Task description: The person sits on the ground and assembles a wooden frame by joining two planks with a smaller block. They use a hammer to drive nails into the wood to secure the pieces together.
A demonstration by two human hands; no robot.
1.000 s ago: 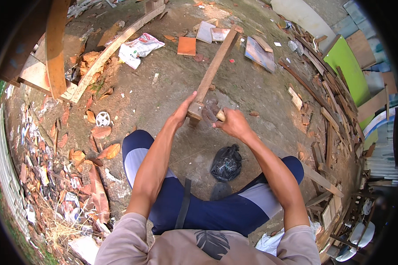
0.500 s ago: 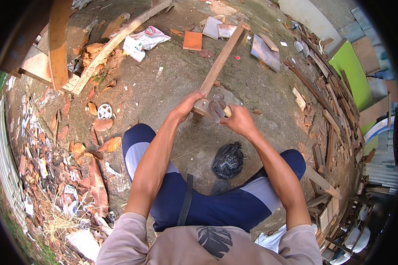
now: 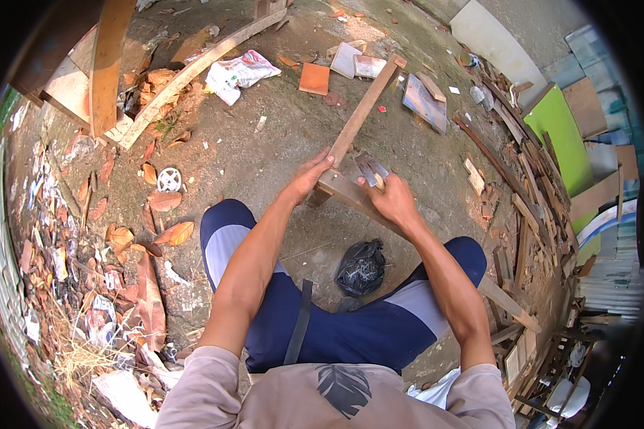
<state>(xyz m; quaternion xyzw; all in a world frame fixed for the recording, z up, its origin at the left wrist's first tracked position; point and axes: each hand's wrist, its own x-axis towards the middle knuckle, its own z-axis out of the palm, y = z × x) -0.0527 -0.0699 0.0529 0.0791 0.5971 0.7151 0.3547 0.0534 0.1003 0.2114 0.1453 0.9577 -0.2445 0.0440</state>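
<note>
My left hand (image 3: 312,176) is closed around the corner where two wooden pieces meet. One long wooden strip (image 3: 363,114) runs away from me to the far right. The other wooden bar (image 3: 358,196) slants toward me, passing under my right forearm. My right hand (image 3: 393,198) grips the short wooden handle of a hatchet-like tool (image 3: 370,169) with a broad flat metal head, held just right of the corner. On the ground between my legs sits an open black plastic bag (image 3: 361,268) of thin metal pieces that look like nails.
Far off lie an orange tile (image 3: 314,79), a white printed sack (image 3: 240,74) and a bluish board (image 3: 425,104). Scrap wood (image 3: 526,164) is heaped along the right. Dry leaves and litter (image 3: 107,286) cover the left, near a white plastic wheel (image 3: 169,179).
My right hand and the tool have shifted slightly right, and the metal head has turned. More of the slanting bar shows. My left hand keeps its grip on the corner.
</note>
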